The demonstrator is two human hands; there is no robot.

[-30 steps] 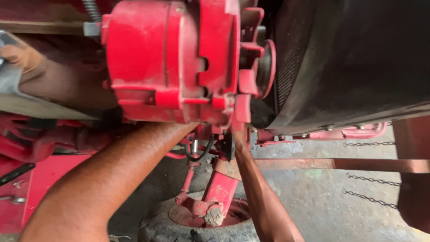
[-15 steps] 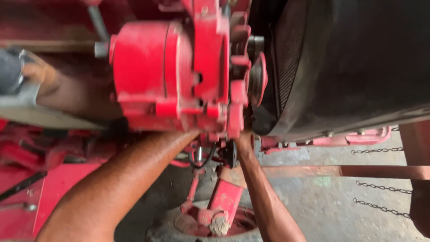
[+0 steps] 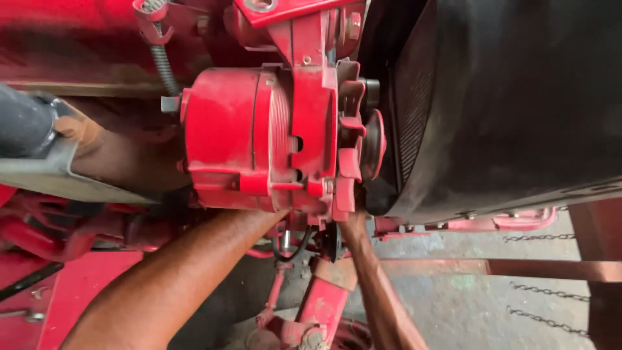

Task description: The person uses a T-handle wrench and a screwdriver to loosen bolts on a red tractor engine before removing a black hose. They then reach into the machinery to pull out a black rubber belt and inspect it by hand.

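Both hands reach up under the red alternator (image 3: 259,133), hidden, so their grip cannot be told; working blind there, fingers could get pinched near the pulley (image 3: 374,144).

The red alternator (image 3: 265,136) fills the middle of the scene, its pulley (image 3: 374,144) just beside the black radiator shroud (image 3: 499,104) on the right, leaving only a narrow slot between them. Both forearms reach up from the near side into the gap beneath the alternator, where a black hose (image 3: 295,249) and a red steering rod (image 3: 275,291) crowd the way. The hands themselves seem hidden behind the housing. Open floor (image 3: 466,298) lies near right, crossed by a rusty bar (image 3: 518,267).
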